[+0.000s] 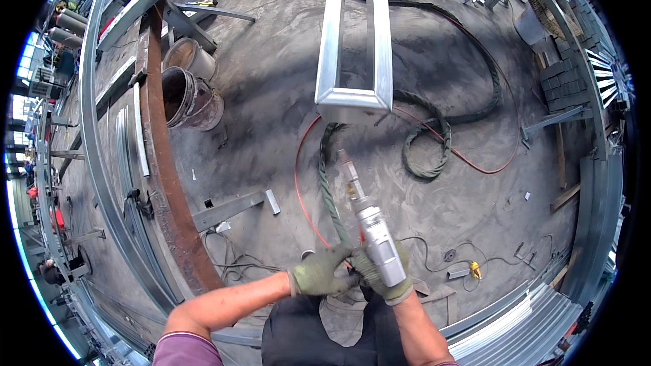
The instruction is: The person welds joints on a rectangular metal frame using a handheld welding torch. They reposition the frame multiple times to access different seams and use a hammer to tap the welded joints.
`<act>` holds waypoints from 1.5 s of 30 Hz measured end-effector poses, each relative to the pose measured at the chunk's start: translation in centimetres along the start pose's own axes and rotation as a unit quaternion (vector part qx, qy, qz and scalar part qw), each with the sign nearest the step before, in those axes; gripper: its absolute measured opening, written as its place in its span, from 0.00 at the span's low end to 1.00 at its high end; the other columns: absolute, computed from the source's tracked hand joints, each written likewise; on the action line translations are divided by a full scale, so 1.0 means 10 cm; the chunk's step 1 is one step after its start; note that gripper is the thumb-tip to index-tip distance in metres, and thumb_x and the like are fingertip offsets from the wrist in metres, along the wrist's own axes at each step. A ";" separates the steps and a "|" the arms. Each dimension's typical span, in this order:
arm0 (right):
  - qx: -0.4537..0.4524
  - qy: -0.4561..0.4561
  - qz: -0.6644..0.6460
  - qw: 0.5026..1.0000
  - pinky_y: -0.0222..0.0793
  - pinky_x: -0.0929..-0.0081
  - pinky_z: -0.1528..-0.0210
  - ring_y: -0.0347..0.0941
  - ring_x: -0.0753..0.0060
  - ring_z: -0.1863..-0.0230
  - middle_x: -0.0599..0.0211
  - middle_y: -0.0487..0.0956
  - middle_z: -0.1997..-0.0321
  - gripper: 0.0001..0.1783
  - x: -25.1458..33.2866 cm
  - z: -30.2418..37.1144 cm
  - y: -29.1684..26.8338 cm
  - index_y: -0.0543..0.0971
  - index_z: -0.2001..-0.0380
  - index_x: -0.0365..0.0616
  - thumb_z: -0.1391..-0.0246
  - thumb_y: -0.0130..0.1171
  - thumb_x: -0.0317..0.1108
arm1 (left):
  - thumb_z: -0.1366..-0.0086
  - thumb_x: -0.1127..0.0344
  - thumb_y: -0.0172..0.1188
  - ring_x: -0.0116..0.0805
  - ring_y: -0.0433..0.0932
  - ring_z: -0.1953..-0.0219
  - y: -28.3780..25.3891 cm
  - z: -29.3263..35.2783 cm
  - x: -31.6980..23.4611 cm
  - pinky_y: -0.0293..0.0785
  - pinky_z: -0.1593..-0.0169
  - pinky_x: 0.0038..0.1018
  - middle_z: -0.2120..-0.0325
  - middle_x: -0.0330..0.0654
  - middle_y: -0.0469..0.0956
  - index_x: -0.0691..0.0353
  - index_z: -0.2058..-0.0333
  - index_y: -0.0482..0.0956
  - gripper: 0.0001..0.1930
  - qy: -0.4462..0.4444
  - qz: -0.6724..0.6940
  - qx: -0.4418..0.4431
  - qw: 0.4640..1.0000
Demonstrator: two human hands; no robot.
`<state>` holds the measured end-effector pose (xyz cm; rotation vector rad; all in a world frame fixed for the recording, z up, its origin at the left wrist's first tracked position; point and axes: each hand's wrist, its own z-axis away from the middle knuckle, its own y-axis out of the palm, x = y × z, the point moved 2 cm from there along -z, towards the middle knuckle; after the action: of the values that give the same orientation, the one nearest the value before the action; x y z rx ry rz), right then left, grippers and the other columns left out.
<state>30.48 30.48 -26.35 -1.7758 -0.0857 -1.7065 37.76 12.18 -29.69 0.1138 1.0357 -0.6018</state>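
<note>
A silver welding gun (380, 244) with a slim copper-coloured nozzle tip points away from me, up toward the metal frame. My right hand (390, 264), in a green glove, wraps round its body from beneath. Close beside it, my gloved left hand (321, 272) has its fingers curled near the gun's rear and the hose; what they pinch, if anything, is hidden. A thick green sheathed hose (327, 193) and a thin red hose (303, 205) run from my hands across the floor. Ahead of the nozzle stands a welded rectangular frame of shiny square tube (354, 98), its mitred corners facing me.
To the left runs a rusty brown beam (167, 210), with two dirty buckets (203, 105) beyond it. A short steel bar (230, 211) juts out from the beam. Loose cables lie by my feet. Stacked metal profiles (522, 329) lie at right, near a yellow tool (475, 270).
</note>
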 end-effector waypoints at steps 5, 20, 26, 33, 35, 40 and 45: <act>-0.187 0.112 -0.117 0.969 0.74 0.71 0.62 0.72 0.77 0.69 0.76 0.80 0.68 0.16 -0.60 -0.02 0.00 0.85 0.46 0.43 0.37 0.71 0.26 | 0.35 0.56 0.77 0.57 0.81 0.38 -0.48 -0.54 0.11 0.78 0.35 0.44 0.39 0.56 0.79 0.62 0.32 0.73 0.37 0.189 -0.124 -0.201 0.953; -0.273 -0.159 -0.015 0.949 0.77 0.58 0.62 0.83 0.52 0.67 0.59 0.85 0.67 0.10 -1.11 -0.39 0.02 0.87 0.63 0.45 0.42 0.75 0.38 | 0.33 0.55 0.78 0.51 0.66 0.24 -0.39 -1.08 -0.38 0.68 0.25 0.46 0.25 0.57 0.64 0.69 0.21 0.57 0.51 0.432 -0.029 -0.251 0.865; -0.305 -0.178 -0.012 0.936 0.80 0.61 0.59 0.85 0.56 0.62 0.60 0.87 0.62 0.12 -1.21 -0.39 0.16 0.87 0.57 0.43 0.46 0.76 0.28 | 0.27 0.54 0.72 0.59 0.59 0.19 -0.25 -1.07 -0.31 0.57 0.20 0.46 0.23 0.67 0.60 0.73 0.20 0.49 0.51 0.484 -0.035 -0.248 0.838; -0.282 -0.274 -0.128 0.911 0.82 0.66 0.51 0.86 0.66 0.54 0.59 0.88 0.54 0.17 -1.14 -0.48 0.22 0.85 0.48 0.36 0.41 0.71 0.21 | 0.26 0.61 0.72 0.35 0.75 0.32 -0.18 -1.03 -0.34 0.74 0.30 0.38 0.27 0.51 0.70 0.61 0.17 0.45 0.51 0.423 0.125 -0.154 0.884; -0.225 -0.253 -0.229 0.913 0.82 0.66 0.48 0.85 0.67 0.51 0.60 0.87 0.49 0.20 -1.22 -0.55 0.33 0.83 0.43 0.36 0.39 0.71 0.22 | 0.22 0.63 0.68 0.31 0.76 0.34 -0.20 -1.06 -0.25 0.73 0.32 0.34 0.28 0.46 0.70 0.56 0.15 0.40 0.50 0.420 0.098 -0.150 0.890; -0.198 -0.262 -0.309 0.893 0.83 0.68 0.48 0.84 0.72 0.50 0.63 0.87 0.48 0.18 -1.33 -0.68 0.47 0.83 0.42 0.36 0.34 0.70 0.24 | 0.20 0.62 0.65 0.31 0.75 0.34 -0.25 -1.12 -0.17 0.72 0.31 0.33 0.26 0.44 0.70 0.53 0.15 0.39 0.49 0.411 0.086 -0.158 0.894; -0.208 -0.275 -0.283 0.895 0.84 0.66 0.47 0.84 0.71 0.49 0.62 0.87 0.47 0.18 -1.28 -0.75 0.55 0.83 0.41 0.36 0.33 0.70 0.25 | 0.20 0.60 0.64 0.31 0.74 0.32 -0.28 -1.08 -0.13 0.69 0.29 0.34 0.26 0.45 0.69 0.54 0.15 0.40 0.48 0.432 0.096 -0.168 0.881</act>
<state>24.76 27.46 -40.81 -2.7303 -0.5701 -1.6061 27.48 14.29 -33.63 0.1831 1.9584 -0.1540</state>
